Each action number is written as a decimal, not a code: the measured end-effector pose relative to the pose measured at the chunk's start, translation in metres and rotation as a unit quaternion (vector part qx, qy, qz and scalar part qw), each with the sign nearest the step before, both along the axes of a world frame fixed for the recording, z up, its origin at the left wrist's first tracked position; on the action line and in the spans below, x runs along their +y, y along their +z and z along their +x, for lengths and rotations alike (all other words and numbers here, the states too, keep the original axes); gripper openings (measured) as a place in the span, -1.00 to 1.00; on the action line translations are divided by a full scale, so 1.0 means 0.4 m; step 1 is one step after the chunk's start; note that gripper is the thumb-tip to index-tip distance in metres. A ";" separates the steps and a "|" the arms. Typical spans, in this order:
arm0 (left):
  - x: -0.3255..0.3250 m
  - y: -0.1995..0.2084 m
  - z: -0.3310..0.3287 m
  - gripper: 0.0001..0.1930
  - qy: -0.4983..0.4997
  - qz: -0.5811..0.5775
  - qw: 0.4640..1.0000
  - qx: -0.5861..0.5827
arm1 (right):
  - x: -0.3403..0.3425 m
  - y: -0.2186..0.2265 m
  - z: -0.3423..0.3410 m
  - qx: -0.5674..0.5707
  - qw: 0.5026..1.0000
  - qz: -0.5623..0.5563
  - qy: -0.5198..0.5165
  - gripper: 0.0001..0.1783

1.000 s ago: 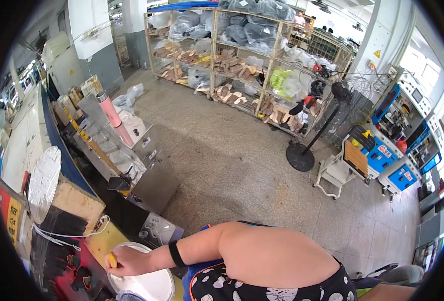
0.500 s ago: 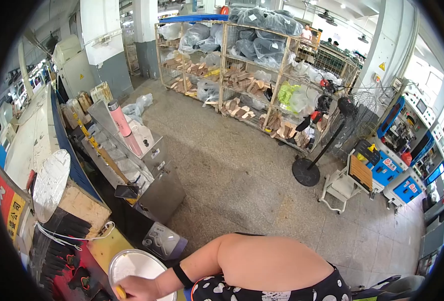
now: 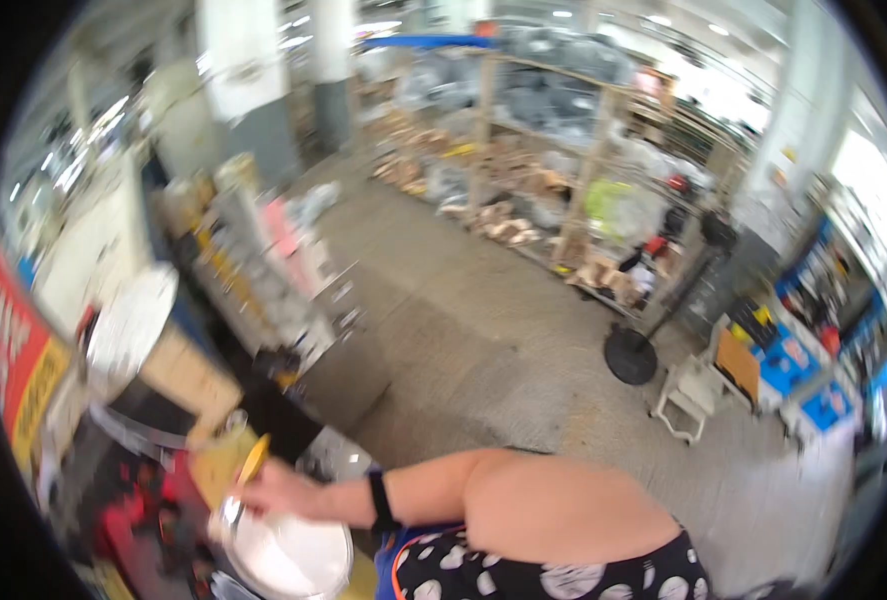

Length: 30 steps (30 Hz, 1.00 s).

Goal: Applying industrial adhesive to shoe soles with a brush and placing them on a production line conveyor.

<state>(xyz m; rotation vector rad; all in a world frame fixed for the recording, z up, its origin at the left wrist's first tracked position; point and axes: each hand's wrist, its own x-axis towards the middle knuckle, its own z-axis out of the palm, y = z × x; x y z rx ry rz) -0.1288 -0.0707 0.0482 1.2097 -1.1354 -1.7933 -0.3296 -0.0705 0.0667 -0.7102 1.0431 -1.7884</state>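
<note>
My right hand, a black band on its wrist, grips a brush with a yellow handle. The handle points up, and the metal band and pale bristles hang at the left rim of a round white tub. White matter lies inside that tub; whether it is liquid or paste I cannot tell. Left of the tub, dark pieces rest on a red surface, blurred by motion. My left hand is out of the picture.
A silvery oval disc and a beige block stand beyond the bench. Farther off are a metal cabinet, wire shelves with wooden shapes and bagged goods, a standing fan, a small trolley and blue-fronted machines.
My right hand has risen a little, and the brush now shows with its handle upright at the tub's left rim. The whole view has shifted and blurred.
</note>
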 end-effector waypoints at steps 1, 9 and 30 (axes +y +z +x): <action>0.014 0.006 0.060 -0.37 0.043 0.013 0.999 0.008 | 0.008 -0.019 -0.009 0.051 0.998 0.006 -0.034 -0.74; 0.294 -0.086 0.494 -0.31 0.354 0.143 0.870 0.310 | -0.051 -0.156 -0.068 -0.147 0.981 0.114 0.059 -0.92; -0.115 -0.773 1.071 0.30 0.450 0.193 0.755 -0.437 | -0.185 -0.113 0.004 0.090 0.973 0.215 -0.001 -0.79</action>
